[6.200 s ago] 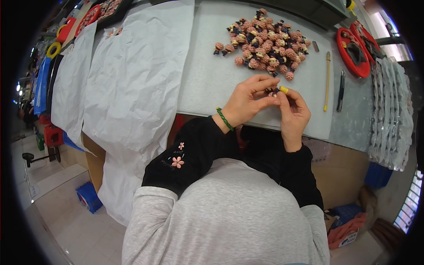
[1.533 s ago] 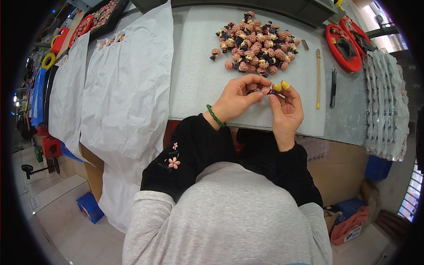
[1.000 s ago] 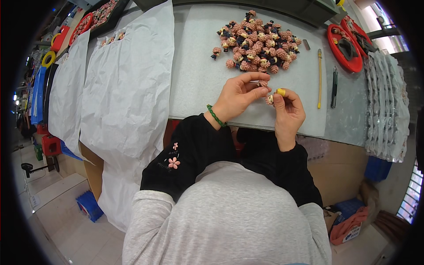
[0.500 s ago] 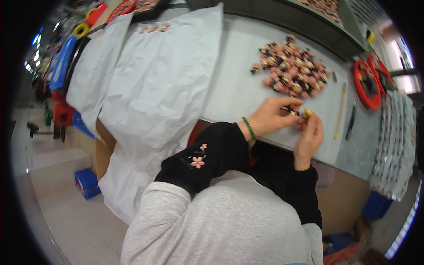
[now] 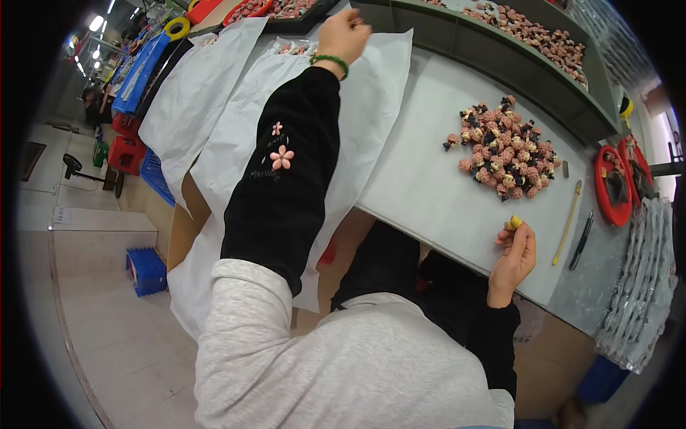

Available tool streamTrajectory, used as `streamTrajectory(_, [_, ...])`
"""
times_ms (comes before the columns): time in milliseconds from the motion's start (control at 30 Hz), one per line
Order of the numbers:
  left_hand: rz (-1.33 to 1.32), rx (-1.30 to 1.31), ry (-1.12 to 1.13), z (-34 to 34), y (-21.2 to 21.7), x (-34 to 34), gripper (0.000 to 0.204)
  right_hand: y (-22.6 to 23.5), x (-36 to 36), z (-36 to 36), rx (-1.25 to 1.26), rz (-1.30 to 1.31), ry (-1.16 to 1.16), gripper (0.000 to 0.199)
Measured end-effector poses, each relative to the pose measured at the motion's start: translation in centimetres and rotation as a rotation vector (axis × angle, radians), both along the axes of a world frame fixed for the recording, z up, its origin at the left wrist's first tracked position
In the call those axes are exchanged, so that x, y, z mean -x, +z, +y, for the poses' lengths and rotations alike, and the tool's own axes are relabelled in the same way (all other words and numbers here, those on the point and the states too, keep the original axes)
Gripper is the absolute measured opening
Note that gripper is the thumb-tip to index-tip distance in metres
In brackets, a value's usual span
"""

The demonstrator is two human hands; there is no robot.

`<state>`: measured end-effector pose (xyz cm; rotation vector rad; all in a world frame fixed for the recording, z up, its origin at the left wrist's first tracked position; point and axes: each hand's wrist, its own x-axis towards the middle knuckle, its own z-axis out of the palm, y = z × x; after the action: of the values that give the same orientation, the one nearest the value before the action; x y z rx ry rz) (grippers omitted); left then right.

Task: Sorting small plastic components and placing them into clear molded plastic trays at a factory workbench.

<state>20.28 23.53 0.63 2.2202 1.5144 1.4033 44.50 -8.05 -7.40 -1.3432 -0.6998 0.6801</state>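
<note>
Stretched out to the far left, my left hand [image 5: 341,39] is above the white paper sheet [image 5: 357,107], close to a short row of small figures [image 5: 296,50] at its far edge. Its fingers are curled together, and what they hold, if anything, is hidden. Near the table's front edge, my right hand [image 5: 513,266] pinches a small yellow piece [image 5: 515,222] between thumb and fingers. Beyond it lies a heap of small pink, black and cream figurines [image 5: 511,154] on the white table surface [image 5: 421,164].
A grey-green tray [image 5: 421,32] with more figurines runs along the back. Right of the heap lie a thin yellow stick [image 5: 568,223] and a black pen [image 5: 582,241]. Red dishes [image 5: 616,216] and stacked clear plastic trays [image 5: 636,279] are at the right. A blue basket [image 5: 145,272] is on the floor.
My left hand has left the right hand's side, where it held a small dark and pink figurine, and reached far left. My right hand keeps the yellow piece. The view has shifted.
</note>
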Motion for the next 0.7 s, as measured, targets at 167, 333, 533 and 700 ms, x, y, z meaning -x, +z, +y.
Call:
streamTrajectory(167, [0.031,0.018,0.172,4.6,-6.1,3.8,0.031,-0.1,-0.4,0.6,0.012,-0.002,0.012,0.024])
streamTrajectory(333, [0.226,0.138,0.139,5.4,-7.6,3.2,0.031,-0.3,-0.5,1.1,0.039,-0.03,-0.022,0.025])
streamTrajectory(533, [0.773,0.258,0.303,4.8,-8.9,1.9,0.047,-1.1,-1.3,1.9,0.028,-0.037,0.005,0.024])
streamTrajectory(700, [0.782,0.326,0.246,3.0,-9.7,1.3,0.067,-1.3,-2.2,2.0,-0.001,-0.031,0.017,0.023])
